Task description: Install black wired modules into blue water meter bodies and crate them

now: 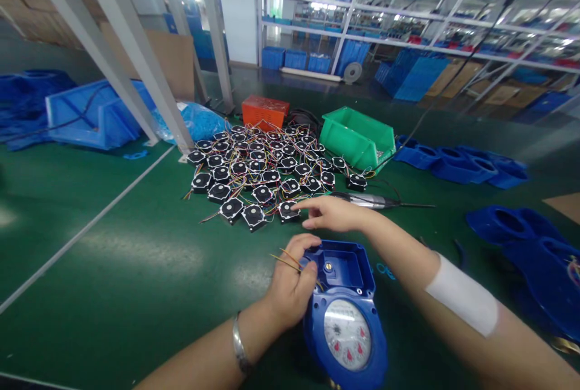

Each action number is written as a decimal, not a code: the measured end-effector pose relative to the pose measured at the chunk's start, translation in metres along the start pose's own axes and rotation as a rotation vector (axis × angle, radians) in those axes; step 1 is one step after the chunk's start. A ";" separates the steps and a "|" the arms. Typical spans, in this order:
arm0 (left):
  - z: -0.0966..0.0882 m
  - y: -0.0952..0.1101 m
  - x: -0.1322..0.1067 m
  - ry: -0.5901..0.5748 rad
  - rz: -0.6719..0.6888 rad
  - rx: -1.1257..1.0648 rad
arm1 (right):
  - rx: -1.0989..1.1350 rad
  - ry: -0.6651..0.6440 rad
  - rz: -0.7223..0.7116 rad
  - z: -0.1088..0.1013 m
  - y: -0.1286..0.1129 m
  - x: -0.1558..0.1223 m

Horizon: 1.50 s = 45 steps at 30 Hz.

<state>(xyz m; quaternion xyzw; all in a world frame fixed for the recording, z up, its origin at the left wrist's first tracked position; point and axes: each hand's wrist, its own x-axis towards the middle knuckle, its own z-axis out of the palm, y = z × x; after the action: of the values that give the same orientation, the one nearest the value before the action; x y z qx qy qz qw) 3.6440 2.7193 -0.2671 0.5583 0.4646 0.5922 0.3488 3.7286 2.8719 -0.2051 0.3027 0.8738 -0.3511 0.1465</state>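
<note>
A blue water meter (348, 323) with a round dial showing red pointers stands in front of me, its upper compartment (347, 263) uncovered and a brass screw inside. My left hand (292, 284) is closed around the left edge of that compartment, and thin yellow-brown wires (286, 260) stick out between its fingers. Beyond the meter, my right hand (333, 213) reaches left with its index finger stretched out over a black motor-like module (289, 211) with a white rim. The fingertip appears to touch the module; the other fingers are partly curled and hold nothing visible.
Several similar modules (254, 217) with coloured wires cover the green floor-like surface ahead. Behind them are an orange box (265, 110) and a green bin (357, 136). A silver electric screwdriver (369, 200) lies past my right wrist. Blue housings (502, 224) sit at right.
</note>
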 end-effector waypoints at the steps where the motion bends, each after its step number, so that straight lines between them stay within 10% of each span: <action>1: 0.000 -0.001 0.000 -0.002 0.002 0.005 | 0.018 -0.051 0.024 -0.001 -0.004 0.011; 12: -0.002 -0.004 0.000 -0.019 0.045 0.043 | -0.070 -0.304 0.113 -0.001 0.000 0.013; 18: -0.007 -0.001 0.001 0.012 0.058 0.180 | -0.367 -0.157 0.116 -0.004 0.012 -0.024; 26: -0.007 0.000 0.000 0.076 0.081 0.301 | -0.310 0.382 0.244 0.037 0.041 -0.021; 45: -0.023 -0.002 0.016 -0.028 0.141 0.566 | -0.315 0.609 -0.052 0.006 -0.022 -0.046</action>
<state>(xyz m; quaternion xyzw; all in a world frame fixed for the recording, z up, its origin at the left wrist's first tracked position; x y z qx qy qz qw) 3.6189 2.7310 -0.2620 0.6724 0.5665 0.4542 0.1434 3.7504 2.8353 -0.1762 0.3451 0.9283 -0.1091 -0.0849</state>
